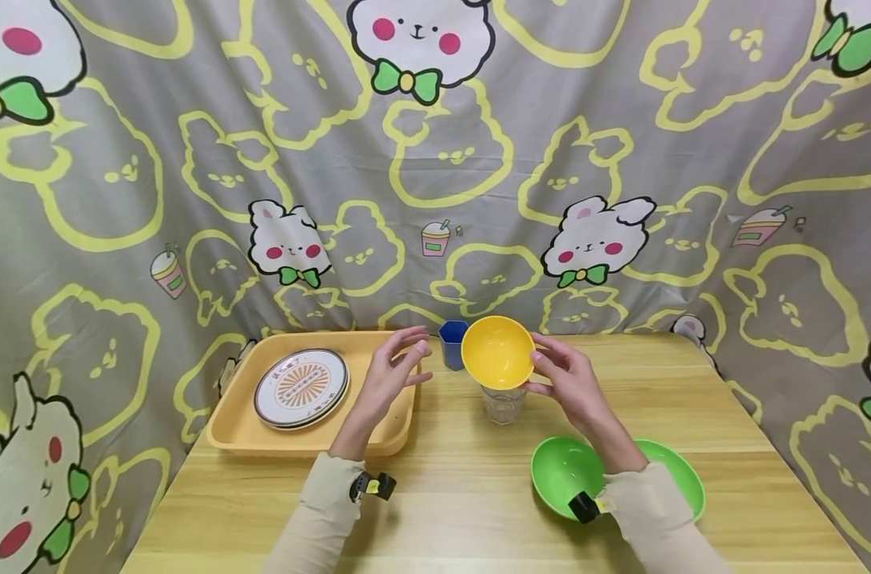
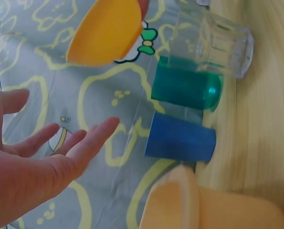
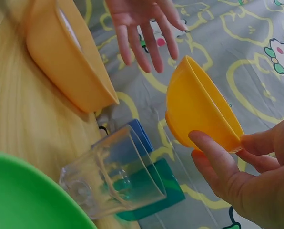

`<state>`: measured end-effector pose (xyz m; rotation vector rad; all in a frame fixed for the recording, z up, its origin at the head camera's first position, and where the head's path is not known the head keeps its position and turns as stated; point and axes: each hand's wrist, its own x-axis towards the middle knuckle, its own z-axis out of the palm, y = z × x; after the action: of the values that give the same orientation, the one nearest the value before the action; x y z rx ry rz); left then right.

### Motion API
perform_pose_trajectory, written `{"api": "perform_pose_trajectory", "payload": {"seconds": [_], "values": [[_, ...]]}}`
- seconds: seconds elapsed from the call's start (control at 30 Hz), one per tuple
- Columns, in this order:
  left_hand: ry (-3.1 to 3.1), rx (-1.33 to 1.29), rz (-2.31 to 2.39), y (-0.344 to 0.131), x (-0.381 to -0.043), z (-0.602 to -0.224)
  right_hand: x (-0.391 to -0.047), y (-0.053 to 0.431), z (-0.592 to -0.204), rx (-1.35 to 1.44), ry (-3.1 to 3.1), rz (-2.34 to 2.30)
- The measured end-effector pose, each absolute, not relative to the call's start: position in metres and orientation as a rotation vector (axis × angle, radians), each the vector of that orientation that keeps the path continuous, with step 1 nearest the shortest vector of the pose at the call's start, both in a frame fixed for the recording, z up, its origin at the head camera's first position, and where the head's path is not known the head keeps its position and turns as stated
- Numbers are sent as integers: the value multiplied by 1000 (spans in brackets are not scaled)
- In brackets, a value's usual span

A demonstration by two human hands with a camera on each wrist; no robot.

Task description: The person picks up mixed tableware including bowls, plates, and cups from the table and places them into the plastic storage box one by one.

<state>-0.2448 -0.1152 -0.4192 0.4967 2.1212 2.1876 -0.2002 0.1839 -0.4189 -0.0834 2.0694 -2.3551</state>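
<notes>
Plates (image 1: pixel 302 388), round and white with an orange sunburst and a dark rim, lie stacked in a pale orange plastic tray (image 1: pixel 277 445) at the left of the head frame. Near the tray's right side floats the left hand (image 1: pixel 394 371), fingers spread wide and holding nothing, well apart from the bowl on the left wrist view.

Just right of the tray, at the centre of the head frame, stands a dark blue angular cup (image 1: pixel 452 347); the left wrist view shows a translucent green cup (image 2: pixel 187 88) beside it. Next comes a small round yellow bowl (image 1: pixel 498 352), off the table and right of centre, its hollow facing the head camera. Beyond its lower edge shows a clear ribbed tumbler (image 1: pixel 503 406); from the right wrist view, the two look apart. The right hand (image 1: pixel 571 379) pinches the bowl's right side, thumb at the rim, fingers along the outer wall.

At the lower right, a shiny bright green bowl (image 1: pixel 560 470) sits on the wooden table (image 1: pixel 464 510) beside another green dish (image 1: pixel 682 478), partly behind the sleeve.

I'd say this one-sided pinch wants a firm thumb and a level wrist, with the bowl carried high enough to miss the tumbler; the free hand could steady the far rim.
</notes>
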Motion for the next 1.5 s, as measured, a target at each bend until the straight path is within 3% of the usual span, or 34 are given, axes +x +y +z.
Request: {"api": "perform_pose_trajectory", "payload": {"seconds": [1.5], "values": [[1850, 415, 2244, -88, -242, -430, -200, 149, -430, -9, 1970, -2351]]}}
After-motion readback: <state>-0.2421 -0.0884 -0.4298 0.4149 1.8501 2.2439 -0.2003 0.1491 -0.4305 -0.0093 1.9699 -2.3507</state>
